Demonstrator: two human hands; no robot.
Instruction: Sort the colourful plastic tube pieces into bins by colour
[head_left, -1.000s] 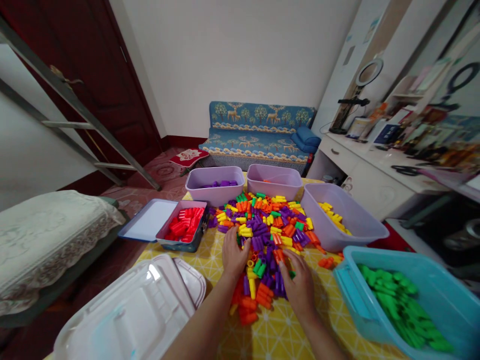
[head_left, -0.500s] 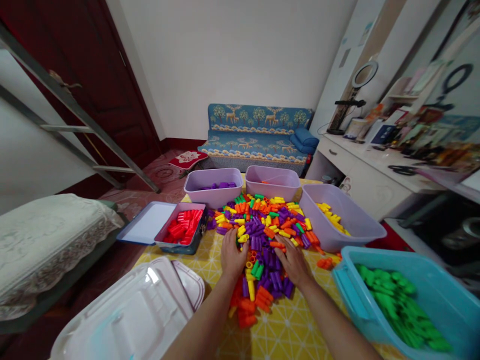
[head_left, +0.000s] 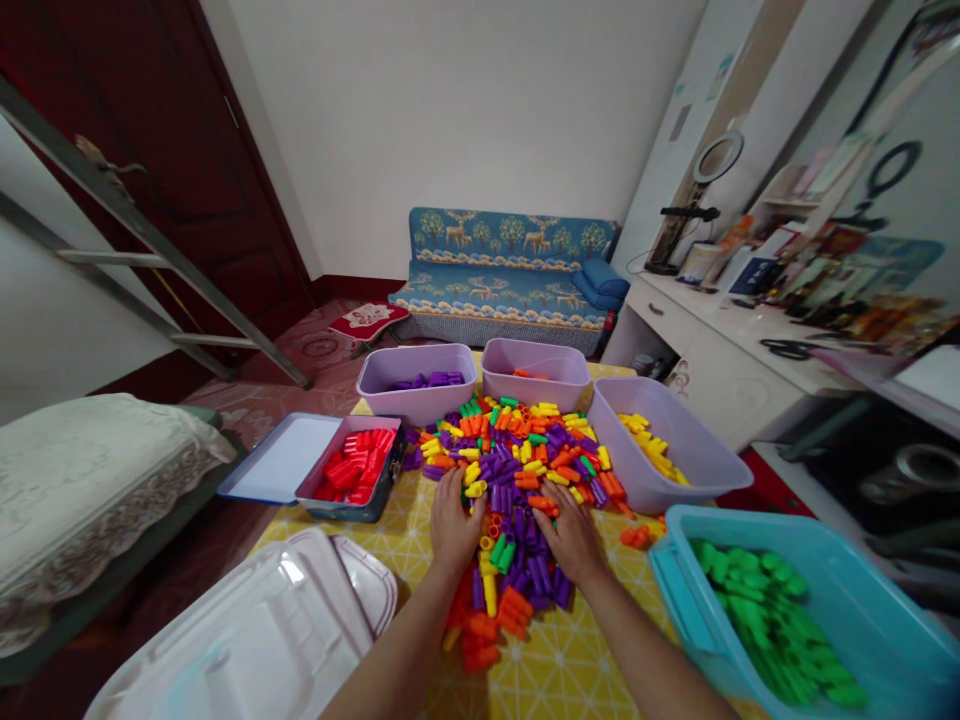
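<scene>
A heap of small tube-shaped plastic pieces (head_left: 517,480) in purple, orange, yellow and green covers the middle of the table. My left hand (head_left: 454,525) rests at the heap's left edge, fingers stretched forward beside some yellow pieces (head_left: 474,489). At the right edge lies my right hand (head_left: 571,533), its fingers apart and touching orange pieces (head_left: 543,504). Between the two hands are purple pieces (head_left: 529,545) and a pair of green ones (head_left: 502,554). Orange pieces (head_left: 480,640) lie nearest to me. Neither hand visibly grips a piece.
Lilac bins hold purple (head_left: 417,397), orange (head_left: 536,388) and yellow pieces (head_left: 694,485). A hinged box (head_left: 386,495) at left contains red pieces; a turquoise bin (head_left: 690,590) at right contains green ones. White lids (head_left: 255,620) lie front left. A sofa (head_left: 510,275) stands behind.
The whole view has shifted slightly, with the table's contents now a little further left and lower. Both hands keep about the same places against the heap.
</scene>
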